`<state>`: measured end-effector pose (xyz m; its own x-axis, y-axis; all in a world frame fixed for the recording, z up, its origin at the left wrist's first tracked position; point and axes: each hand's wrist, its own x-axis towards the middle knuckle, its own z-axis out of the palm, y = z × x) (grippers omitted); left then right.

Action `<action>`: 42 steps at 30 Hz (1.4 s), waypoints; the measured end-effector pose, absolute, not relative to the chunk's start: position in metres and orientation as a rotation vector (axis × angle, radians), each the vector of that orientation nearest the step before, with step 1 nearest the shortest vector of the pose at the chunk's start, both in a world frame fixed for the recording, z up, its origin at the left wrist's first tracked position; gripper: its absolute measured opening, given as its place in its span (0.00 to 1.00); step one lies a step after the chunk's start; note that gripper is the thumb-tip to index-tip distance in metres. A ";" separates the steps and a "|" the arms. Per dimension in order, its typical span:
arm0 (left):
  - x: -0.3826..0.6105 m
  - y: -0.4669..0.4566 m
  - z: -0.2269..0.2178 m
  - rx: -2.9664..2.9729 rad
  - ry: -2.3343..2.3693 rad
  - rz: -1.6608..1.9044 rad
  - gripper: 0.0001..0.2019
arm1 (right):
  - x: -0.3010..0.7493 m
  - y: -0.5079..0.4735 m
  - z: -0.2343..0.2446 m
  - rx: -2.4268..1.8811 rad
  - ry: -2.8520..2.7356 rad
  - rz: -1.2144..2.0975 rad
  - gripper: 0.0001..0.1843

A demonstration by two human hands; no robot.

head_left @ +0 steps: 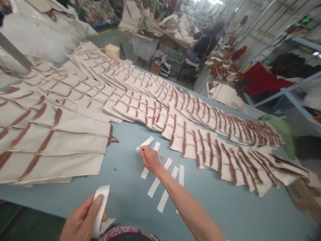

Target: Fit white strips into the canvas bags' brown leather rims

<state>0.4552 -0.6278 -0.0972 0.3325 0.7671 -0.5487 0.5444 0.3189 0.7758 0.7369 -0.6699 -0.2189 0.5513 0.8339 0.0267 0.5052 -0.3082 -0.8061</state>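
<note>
My left hand (pixel 82 219), low in the view, is closed on a small stack of white strips (pixel 102 197), the thumb pressed flat on top. Further forward, my right hand (pixel 150 160) reaches over the table with thumb and fingers pinched at the near end of one white strip (pixel 147 142). Several more white strips (pixel 164 201) lie slanted and apart on the blue-green tabletop (pixel 125 187), partly under my right forearm. Between them rests a small pink-handled tool (pixel 165 160), partly hidden; its kind is unclear.
Long overlapping rows of cream fabric pieces with brown bands (pixel 150 112) cross the table beyond my hands. A stack of larger such pieces (pixel 75 144) lies at left, brown cords at its edge. A person (pixel 204 43) is in the background near piled fabric. Red cloth (pixel 263 80) hangs at right.
</note>
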 end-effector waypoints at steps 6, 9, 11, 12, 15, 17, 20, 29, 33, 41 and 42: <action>0.471 -0.618 -0.090 1.318 1.270 0.265 0.34 | 0.687 -0.685 -0.258 -2.031 -1.218 0.540 0.12; 0.480 -0.612 -0.080 1.212 1.222 0.272 0.35 | 0.683 -0.685 -0.257 -2.032 -1.262 0.522 0.13; 0.487 -0.606 -0.071 1.062 1.165 0.285 0.33 | 0.683 -0.685 -0.249 -2.023 -1.264 0.495 0.11; 0.489 -0.602 -0.066 0.964 1.123 0.286 0.31 | 0.683 -0.686 -0.243 -2.018 -1.252 0.473 0.09; 0.495 -0.591 -0.053 0.711 0.994 0.216 0.23 | 0.682 -0.693 -0.217 -1.999 -1.173 0.388 0.08; 0.497 -0.584 -0.045 0.640 0.951 0.184 0.17 | 0.678 -0.701 -0.193 -1.974 -1.109 0.335 0.10; 0.497 -0.576 -0.031 0.563 0.931 0.167 0.09 | 0.664 -0.720 -0.148 -1.928 -1.010 0.281 0.13; 0.497 -0.570 0.019 0.263 0.881 0.074 0.15 | 0.577 -0.759 -0.024 -1.805 -1.039 0.169 0.18; 0.499 -0.573 0.032 0.276 0.864 0.039 0.15 | 0.550 -0.748 -0.012 -1.738 -1.001 0.142 0.26; 0.497 -0.578 0.034 0.356 0.863 0.069 0.15 | 0.514 -0.738 -0.020 -1.565 -0.547 0.465 0.22; 0.496 -0.580 0.033 0.351 0.855 0.088 0.15 | 0.511 -0.739 -0.020 -1.551 -0.554 0.482 0.24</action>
